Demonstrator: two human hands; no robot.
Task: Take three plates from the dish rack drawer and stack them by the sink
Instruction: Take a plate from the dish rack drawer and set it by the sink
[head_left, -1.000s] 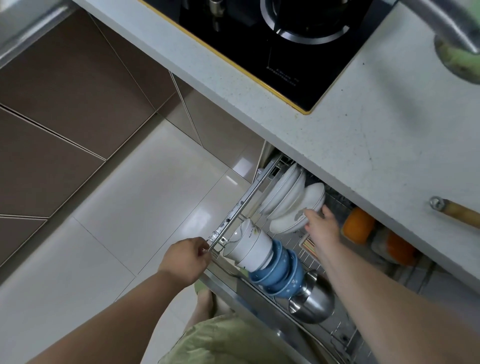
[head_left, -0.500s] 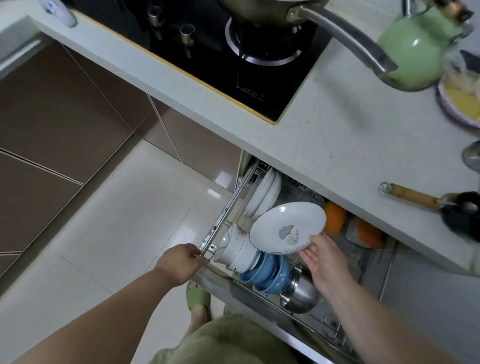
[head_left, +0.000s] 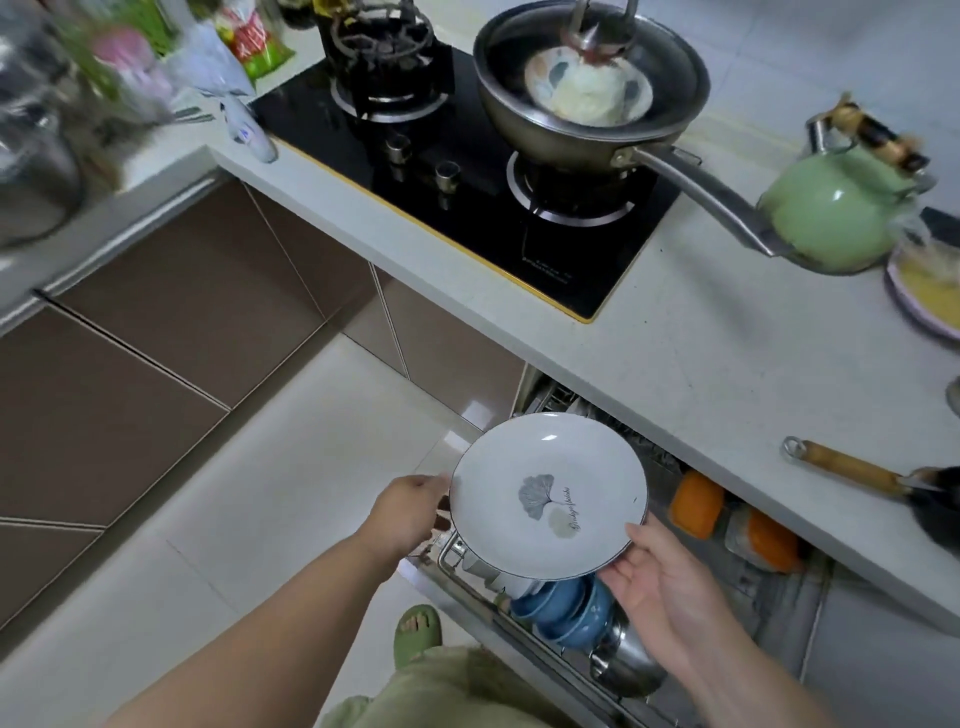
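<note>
A white plate (head_left: 545, 483) with a grey leaf print is held level above the open dish rack drawer (head_left: 448, 552). My right hand (head_left: 660, 577) grips its lower right rim, palm under it. My left hand (head_left: 408, 512) closes on the plate's left rim. The plate hides most of the rack's other plates. Blue bowls (head_left: 566, 608) and a steel bowl (head_left: 628, 670) lie in the drawer's front part. No sink is in view.
The white counter (head_left: 701, 374) runs above the drawer. On it are a black stove (head_left: 467, 182), a wok (head_left: 587, 88) whose long handle (head_left: 717, 202) juts right, a green kettle (head_left: 836, 218) and a wooden-handled tool (head_left: 852, 467). Orange items (head_left: 696, 504) sit deeper in the drawer.
My right hand pulled the plate out of the rack and raised it flat. My left hand left the drawer rail and came to the plate's left rim. The view tilted up.
</note>
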